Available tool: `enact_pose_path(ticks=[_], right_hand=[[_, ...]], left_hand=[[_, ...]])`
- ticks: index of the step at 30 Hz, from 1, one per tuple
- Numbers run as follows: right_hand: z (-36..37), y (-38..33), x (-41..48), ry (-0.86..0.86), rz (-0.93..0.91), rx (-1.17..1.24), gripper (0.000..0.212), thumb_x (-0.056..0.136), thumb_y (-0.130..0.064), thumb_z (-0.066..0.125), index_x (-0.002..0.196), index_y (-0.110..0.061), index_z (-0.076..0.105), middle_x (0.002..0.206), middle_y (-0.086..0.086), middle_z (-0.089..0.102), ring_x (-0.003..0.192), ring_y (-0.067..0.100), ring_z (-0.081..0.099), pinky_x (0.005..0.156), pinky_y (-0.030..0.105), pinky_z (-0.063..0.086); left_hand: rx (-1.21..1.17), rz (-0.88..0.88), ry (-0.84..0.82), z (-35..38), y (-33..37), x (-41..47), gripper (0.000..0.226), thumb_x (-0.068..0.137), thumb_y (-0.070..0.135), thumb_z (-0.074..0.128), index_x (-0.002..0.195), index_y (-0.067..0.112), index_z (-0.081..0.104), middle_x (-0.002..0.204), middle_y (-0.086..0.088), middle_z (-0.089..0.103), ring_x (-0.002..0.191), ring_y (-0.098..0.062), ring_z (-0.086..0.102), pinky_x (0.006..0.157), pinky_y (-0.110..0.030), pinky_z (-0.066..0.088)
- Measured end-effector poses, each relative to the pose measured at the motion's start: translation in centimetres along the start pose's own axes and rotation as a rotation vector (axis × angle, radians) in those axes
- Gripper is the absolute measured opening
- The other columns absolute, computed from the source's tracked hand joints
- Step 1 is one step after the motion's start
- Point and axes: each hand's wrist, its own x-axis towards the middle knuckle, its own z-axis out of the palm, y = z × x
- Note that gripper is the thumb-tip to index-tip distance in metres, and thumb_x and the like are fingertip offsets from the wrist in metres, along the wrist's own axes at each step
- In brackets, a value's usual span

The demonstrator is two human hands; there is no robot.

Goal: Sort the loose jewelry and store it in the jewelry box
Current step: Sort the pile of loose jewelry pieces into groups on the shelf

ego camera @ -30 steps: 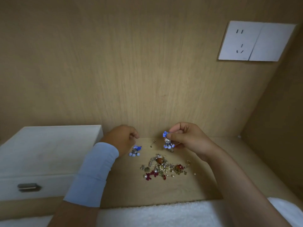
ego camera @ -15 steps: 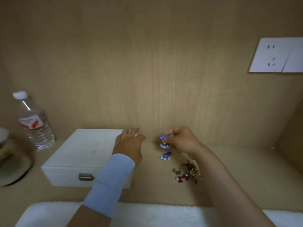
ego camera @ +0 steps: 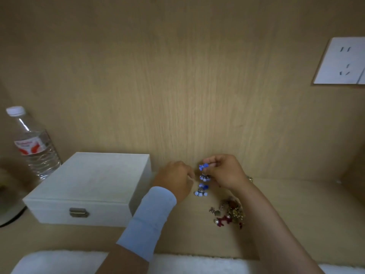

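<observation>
A closed white jewelry box [ego camera: 92, 186] with a metal clasp stands at the left on the wooden surface. My right hand [ego camera: 225, 173] pinches a blue bow earring [ego camera: 203, 172] that dangles above the surface. A matching blue earring [ego camera: 201, 190] lies flat just below it. My left hand [ego camera: 174, 179], with a light blue wrist sleeve, hovers curled between the box and the earrings; I cannot see anything in it. A pile of loose jewelry [ego camera: 229, 214], red, gold and pearl pieces, lies to the right of the lying earring, partly hidden by my right forearm.
A clear water bottle [ego camera: 32, 147] with a white cap stands behind the box at the far left. The wooden back wall carries a white power socket [ego camera: 341, 62] at upper right. A white fluffy cloth [ego camera: 63, 262] lines the near edge.
The view has swung left, bringing the whole box and the bottle into sight. My left hand came off the box lid edge and curled beside the hanging earring. My right hand still holds the blue earring.
</observation>
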Motion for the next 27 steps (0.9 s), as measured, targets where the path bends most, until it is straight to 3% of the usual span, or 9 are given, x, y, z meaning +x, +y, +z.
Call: enact_pose_path(ticks=[3,5,10,13,18,21,23,27], right_hand=[[-0.8,0.7,0.5,0.053,0.002,-0.025,0.024,0.081,0.002,0.072,0.088,-0.021,0.074,0.077,0.002,0.073,0.067,0.016,0.069,0.06,0.028,0.053],[-1.2,1.0,0.6,0.049,-0.003,-0.061,0.029,0.081,0.004,0.072,0.084,-0.026,0.072,0.08,0.003,0.074,0.072,0.017,0.071,0.062,0.03,0.053],[-0.1,1.4,0.7,-0.053,-0.036,-0.229,0.032,0.084,0.004,0.068,0.086,-0.028,0.068,0.077,-0.008,0.068,0.072,0.004,0.064,0.065,0.01,0.045],[1.1,1.3,0.5,-0.13,-0.057,-0.273,0.03,0.087,0.002,0.066,0.093,-0.027,0.069,0.078,-0.011,0.066,0.073,0.0,0.062,0.065,0.004,0.043],[2.7,1.5,0.1,-0.081,-0.134,-0.328,0.028,0.085,-0.001,0.069,0.108,-0.018,0.073,0.087,-0.006,0.071,0.073,-0.004,0.062,0.064,0.001,0.044],[2.2,1.4,-0.1,-0.039,-0.18,-0.432,0.025,0.089,-0.007,0.063,0.103,-0.026,0.073,0.084,-0.014,0.071,0.072,-0.007,0.066,0.069,0.005,0.046],[1.6,1.0,-0.2,-0.04,-0.195,-0.532,0.023,0.092,-0.014,0.06,0.092,-0.034,0.071,0.083,-0.019,0.07,0.08,-0.006,0.065,0.078,0.018,0.051],[1.6,0.9,-0.1,-0.171,-0.194,-0.695,0.015,0.085,-0.023,0.068,0.083,-0.037,0.074,0.088,-0.02,0.068,0.086,0.0,0.064,0.084,0.026,0.053]], left_hand=[[-0.109,0.006,-0.153,2.2,0.9,0.5,0.023,0.086,0.035,0.067,0.108,0.032,0.073,0.113,0.006,0.062,0.109,-0.013,0.055,0.094,-0.028,0.045],[-0.125,0.011,-0.148,3.0,0.5,0.6,0.023,0.087,0.038,0.068,0.108,0.032,0.074,0.11,0.005,0.06,0.11,-0.013,0.051,0.093,-0.025,0.042],[-0.084,-0.129,-0.068,2.6,-2.2,1.1,0.018,0.087,0.032,0.066,0.1,0.026,0.076,0.108,0.003,0.069,0.097,-0.019,0.064,0.087,-0.032,0.052],[-0.067,-0.202,-0.032,2.4,-3.7,1.1,0.016,0.086,0.034,0.065,0.095,0.024,0.074,0.102,-0.001,0.07,0.094,-0.023,0.065,0.085,-0.038,0.054],[-0.097,-0.16,0.007,2.5,-4.1,1.2,0.023,0.092,0.018,0.057,0.111,0.022,0.07,0.115,-0.005,0.059,0.108,-0.023,0.057,0.093,-0.036,0.048],[-0.137,-0.113,-0.025,2.9,-4.0,1.2,0.024,0.091,0.007,0.055,0.1,0.023,0.072,0.111,-0.004,0.056,0.104,-0.022,0.057,0.09,-0.034,0.049],[-0.141,-0.106,-0.024,3.1,-4.1,1.2,0.023,0.09,0.006,0.056,0.096,0.022,0.072,0.109,-0.002,0.057,0.1,-0.022,0.058,0.086,-0.032,0.05],[-0.171,-0.107,0.004,3.3,-4.2,1.2,0.018,0.091,0.011,0.059,0.098,0.021,0.072,0.11,-0.004,0.058,0.101,-0.023,0.059,0.088,-0.033,0.05]])
